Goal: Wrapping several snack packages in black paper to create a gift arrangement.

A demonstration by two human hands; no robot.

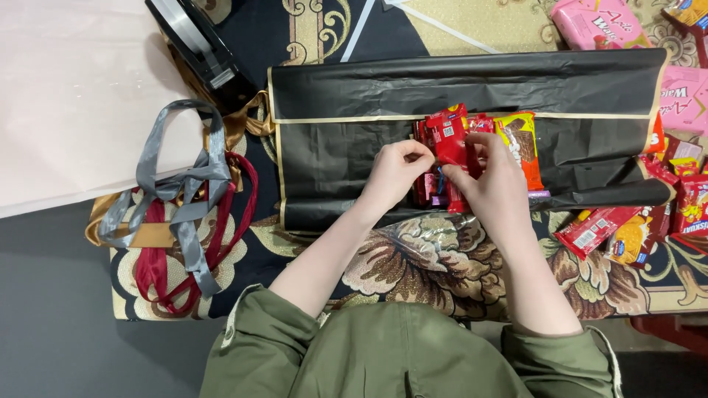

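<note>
both hands pinch a glossy red snack packet point(448, 138) over crinkled black wrapping paper point(339, 158): left hand point(394, 171) grasping its edge, right hand point(495, 180) its lower part. an orange packet point(522, 144) lies just beside. grey and red ribbons point(181, 214) left; pink boxes point(597, 23) top right.

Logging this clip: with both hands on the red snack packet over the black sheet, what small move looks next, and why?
Probably lay the red packet flat beside the orange packet. Both the left hand and right hand pinch it above the row of snacks on the black sheet, and it stands tilted rather than lying in line.
</note>
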